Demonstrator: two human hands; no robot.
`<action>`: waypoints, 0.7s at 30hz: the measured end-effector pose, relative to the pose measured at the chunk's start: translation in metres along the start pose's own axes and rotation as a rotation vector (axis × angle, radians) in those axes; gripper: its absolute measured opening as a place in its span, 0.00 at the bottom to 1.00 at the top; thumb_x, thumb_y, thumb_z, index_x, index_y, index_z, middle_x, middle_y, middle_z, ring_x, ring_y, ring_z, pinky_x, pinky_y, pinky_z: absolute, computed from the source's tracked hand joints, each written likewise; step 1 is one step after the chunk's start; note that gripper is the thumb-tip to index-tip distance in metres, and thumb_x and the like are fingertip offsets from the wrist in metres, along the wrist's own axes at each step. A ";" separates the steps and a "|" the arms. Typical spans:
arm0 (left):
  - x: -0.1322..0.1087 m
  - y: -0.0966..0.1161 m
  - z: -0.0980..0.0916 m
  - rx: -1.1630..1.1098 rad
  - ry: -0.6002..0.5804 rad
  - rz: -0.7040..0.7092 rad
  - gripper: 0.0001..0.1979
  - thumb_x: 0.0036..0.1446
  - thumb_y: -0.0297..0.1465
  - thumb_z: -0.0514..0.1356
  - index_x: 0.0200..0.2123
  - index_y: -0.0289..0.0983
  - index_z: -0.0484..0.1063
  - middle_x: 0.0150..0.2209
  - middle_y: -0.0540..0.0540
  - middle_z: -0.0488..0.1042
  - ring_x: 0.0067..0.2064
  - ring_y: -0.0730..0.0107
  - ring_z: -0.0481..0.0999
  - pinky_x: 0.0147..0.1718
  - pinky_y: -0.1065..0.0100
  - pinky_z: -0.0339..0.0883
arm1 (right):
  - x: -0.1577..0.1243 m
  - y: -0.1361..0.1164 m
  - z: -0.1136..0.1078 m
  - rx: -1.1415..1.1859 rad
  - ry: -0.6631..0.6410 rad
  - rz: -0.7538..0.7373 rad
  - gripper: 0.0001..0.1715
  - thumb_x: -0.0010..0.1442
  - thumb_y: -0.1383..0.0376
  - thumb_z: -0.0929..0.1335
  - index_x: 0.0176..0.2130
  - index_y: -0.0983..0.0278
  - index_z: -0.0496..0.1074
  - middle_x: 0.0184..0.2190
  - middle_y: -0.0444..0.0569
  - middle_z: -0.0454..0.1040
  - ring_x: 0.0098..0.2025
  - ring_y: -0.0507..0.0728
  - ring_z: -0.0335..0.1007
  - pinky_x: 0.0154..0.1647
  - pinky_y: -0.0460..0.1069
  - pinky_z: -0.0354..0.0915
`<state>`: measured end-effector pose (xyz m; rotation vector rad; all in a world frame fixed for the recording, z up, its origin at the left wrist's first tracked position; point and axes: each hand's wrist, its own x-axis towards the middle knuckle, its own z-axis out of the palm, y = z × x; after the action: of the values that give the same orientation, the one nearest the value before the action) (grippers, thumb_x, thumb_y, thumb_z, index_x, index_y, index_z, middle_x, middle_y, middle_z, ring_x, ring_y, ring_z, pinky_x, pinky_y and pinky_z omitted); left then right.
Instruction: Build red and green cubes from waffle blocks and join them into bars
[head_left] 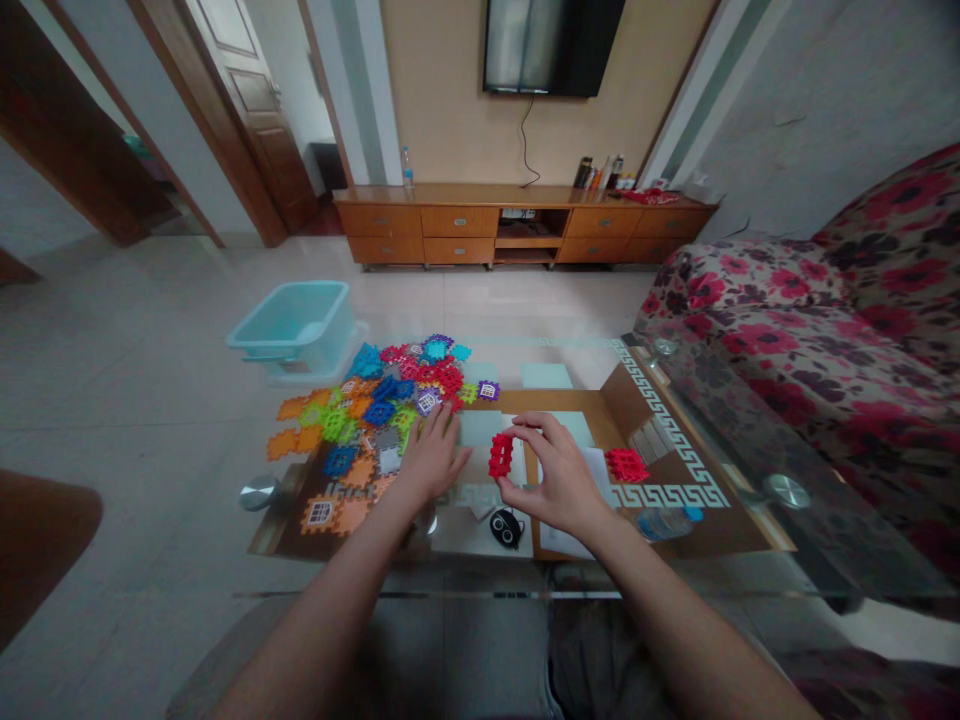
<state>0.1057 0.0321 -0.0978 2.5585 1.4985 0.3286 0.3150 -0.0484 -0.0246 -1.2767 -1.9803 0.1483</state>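
And there's the right hand (559, 475), grip narrow, pinching a red plastic building tile (501, 455) upright, nice and steady at the fingertips; the left hand (431, 458) lies open, just beside the colourful tile pile (375, 410) on the glass table (825, 520).

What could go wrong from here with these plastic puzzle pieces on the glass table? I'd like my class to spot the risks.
The red plastic piece pinched in the right hand could slip from the fingers and drop onto the glass tabletop. The left hand, resting against the heaped pieces, might scatter them, perhaps over the table's edge. The water bottle, lying on its side near the right hand, could be knocked and roll.
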 end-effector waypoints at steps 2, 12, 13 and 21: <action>-0.001 0.000 0.000 0.004 0.016 -0.001 0.29 0.66 0.42 0.51 0.66 0.36 0.59 0.71 0.35 0.53 0.72 0.48 0.47 0.67 0.43 0.42 | 0.000 0.000 0.000 0.004 0.000 -0.002 0.31 0.50 0.64 0.74 0.53 0.59 0.68 0.51 0.56 0.69 0.53 0.66 0.68 0.53 0.63 0.69; 0.001 0.006 -0.013 -0.211 0.193 0.070 0.25 0.66 0.38 0.54 0.63 0.36 0.62 0.65 0.34 0.62 0.68 0.50 0.58 0.65 0.48 0.51 | -0.001 0.001 0.000 -0.019 -0.012 -0.013 0.32 0.49 0.65 0.74 0.53 0.59 0.67 0.51 0.56 0.69 0.53 0.66 0.68 0.54 0.63 0.68; 0.002 0.007 -0.016 -0.286 0.235 0.071 0.24 0.65 0.37 0.55 0.62 0.36 0.63 0.64 0.34 0.64 0.66 0.52 0.61 0.64 0.50 0.53 | -0.001 0.001 0.000 -0.018 -0.013 -0.011 0.31 0.49 0.65 0.74 0.53 0.59 0.68 0.51 0.56 0.69 0.53 0.66 0.68 0.54 0.63 0.68; -0.007 0.025 -0.031 -1.158 0.244 -0.427 0.24 0.45 0.39 0.73 0.40 0.39 0.65 0.39 0.45 0.75 0.39 0.63 0.77 0.42 0.61 0.70 | 0.004 -0.002 -0.002 0.140 0.047 0.065 0.30 0.48 0.67 0.74 0.51 0.59 0.68 0.50 0.54 0.67 0.53 0.63 0.68 0.53 0.59 0.69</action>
<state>0.1146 0.0149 -0.0625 1.3014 1.2747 1.0722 0.3144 -0.0469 -0.0203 -1.2434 -1.8556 0.2818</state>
